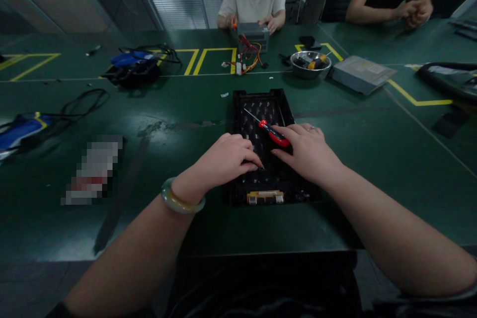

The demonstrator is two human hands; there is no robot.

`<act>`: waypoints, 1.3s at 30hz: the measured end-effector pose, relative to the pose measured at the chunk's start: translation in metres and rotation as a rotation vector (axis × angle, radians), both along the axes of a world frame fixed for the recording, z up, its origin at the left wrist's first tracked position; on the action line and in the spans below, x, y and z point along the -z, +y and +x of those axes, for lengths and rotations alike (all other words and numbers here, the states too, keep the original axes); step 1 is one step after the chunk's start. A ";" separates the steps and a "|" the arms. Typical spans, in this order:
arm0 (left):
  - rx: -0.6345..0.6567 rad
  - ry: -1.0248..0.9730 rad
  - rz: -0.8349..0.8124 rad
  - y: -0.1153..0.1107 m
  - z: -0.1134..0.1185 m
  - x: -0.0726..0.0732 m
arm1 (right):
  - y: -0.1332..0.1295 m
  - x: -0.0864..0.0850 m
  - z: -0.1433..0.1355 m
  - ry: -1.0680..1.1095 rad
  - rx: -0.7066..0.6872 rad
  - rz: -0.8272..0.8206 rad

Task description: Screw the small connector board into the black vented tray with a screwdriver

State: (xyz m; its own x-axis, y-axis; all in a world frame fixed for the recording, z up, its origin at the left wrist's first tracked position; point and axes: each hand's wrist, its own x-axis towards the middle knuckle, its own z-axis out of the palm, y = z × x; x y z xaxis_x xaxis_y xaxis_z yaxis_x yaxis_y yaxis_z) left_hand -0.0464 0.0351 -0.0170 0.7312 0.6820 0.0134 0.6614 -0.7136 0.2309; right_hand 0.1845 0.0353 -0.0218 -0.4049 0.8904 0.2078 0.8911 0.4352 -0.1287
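A black plastic housing lies in front of me on the green table, with a small connector board at its near edge. Inside the housing, the thumb and fingers of my left hand are pinched together near its middle; what they hold, if anything, is too small to name. My right hand rests over the housing's right side, its thumb and fingers around the handle end of a red and black screwdriver. The screwdriver's thin shaft points to the far left, above the housing's inside.
Across the table a person handles a grey metal box with coloured wires. A metal bowl of tools and a flat grey case stand at the back right. Blue and black items with cables lie left. Another person sits far right.
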 end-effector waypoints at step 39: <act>-0.221 -0.558 -0.112 -0.006 -0.006 -0.007 | 0.013 -0.019 0.009 1.446 0.231 0.342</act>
